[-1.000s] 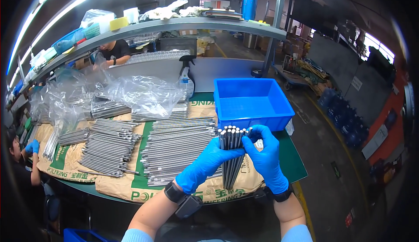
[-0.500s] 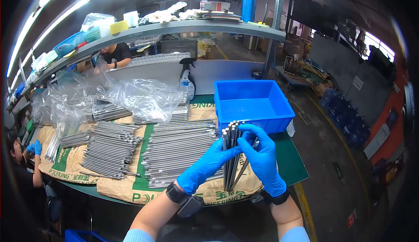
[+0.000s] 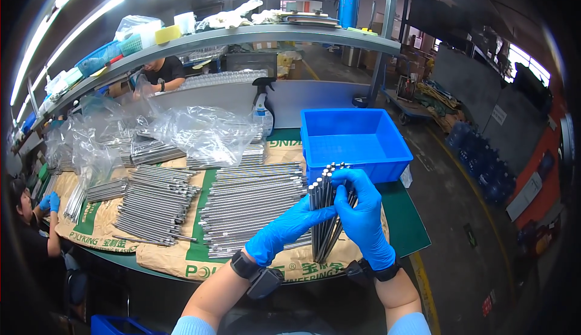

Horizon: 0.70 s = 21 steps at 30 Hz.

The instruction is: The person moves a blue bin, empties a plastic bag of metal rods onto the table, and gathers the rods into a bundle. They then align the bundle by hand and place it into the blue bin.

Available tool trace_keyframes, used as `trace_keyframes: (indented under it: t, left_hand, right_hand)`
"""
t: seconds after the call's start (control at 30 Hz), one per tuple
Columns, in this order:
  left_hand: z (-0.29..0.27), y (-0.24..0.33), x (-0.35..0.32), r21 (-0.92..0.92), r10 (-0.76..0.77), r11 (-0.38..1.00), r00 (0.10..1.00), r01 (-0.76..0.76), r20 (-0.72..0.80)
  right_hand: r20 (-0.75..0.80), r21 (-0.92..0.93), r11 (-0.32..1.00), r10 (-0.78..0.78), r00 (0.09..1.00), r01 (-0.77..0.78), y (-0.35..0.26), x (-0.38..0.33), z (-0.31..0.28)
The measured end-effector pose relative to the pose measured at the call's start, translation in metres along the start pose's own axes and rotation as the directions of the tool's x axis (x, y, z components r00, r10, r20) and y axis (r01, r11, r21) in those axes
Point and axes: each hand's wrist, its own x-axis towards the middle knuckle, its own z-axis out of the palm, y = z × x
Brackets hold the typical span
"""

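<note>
A bundle of slim metal rods (image 3: pixel 318 217) stands roughly upright over the front of the workbench, its bright round ends at the top. Wrapped round its left side is my blue-gloved left hand (image 3: pixel 293 223), closed on the rods. My blue-gloved right hand (image 3: pixel 363 217) is closed at the bundle's upper right, fingertips curled over rods there; its grip is partly hidden. Just left of my hands, a wide layer of similar rods (image 3: pixel 251 208) lies side by side on brown paper sacks. Another pile of rods (image 3: pixel 156 205) lies farther left.
An open blue bin (image 3: pixel 357 169) stands behind my hands. Clear plastic bags (image 3: pixel 206 132) cover more rods at the back, beside a spray bottle (image 3: pixel 262 108). A loaded shelf (image 3: pixel 242 35) spans above the bench. Co-workers sit at far left and beyond the divider.
The rod that slanted apart from the bundle in my right hand now lies in with the others. My right fingers have closed in against the bundle's top.
</note>
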Motion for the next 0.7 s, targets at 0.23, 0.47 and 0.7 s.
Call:
trace_keyframes:
  t: [0.23, 0.47, 0.7]
  left_hand:
    - [-0.008, -0.014, 0.007, 0.104, 0.034, 0.994, 0.999, -0.033, -0.008]
    - [-0.013, -0.015, 0.009, -0.045, 0.048, 0.998, 0.999, -0.048, -0.010]
    - [-0.013, -0.016, 0.008, -0.119, 0.062, 0.991, 0.998, -0.063, -0.011]
  right_hand:
    - [0.061, -0.086, 0.990, -0.110, 0.992, 0.115, -0.002, 0.004, 0.004]
    - [0.036, -0.051, 0.983, -0.173, 0.984, 0.175, -0.003, 0.004, 0.004]
    - [0.058, 0.009, 0.999, -0.044, 0.997, 0.043, -0.007, 0.001, 0.002]
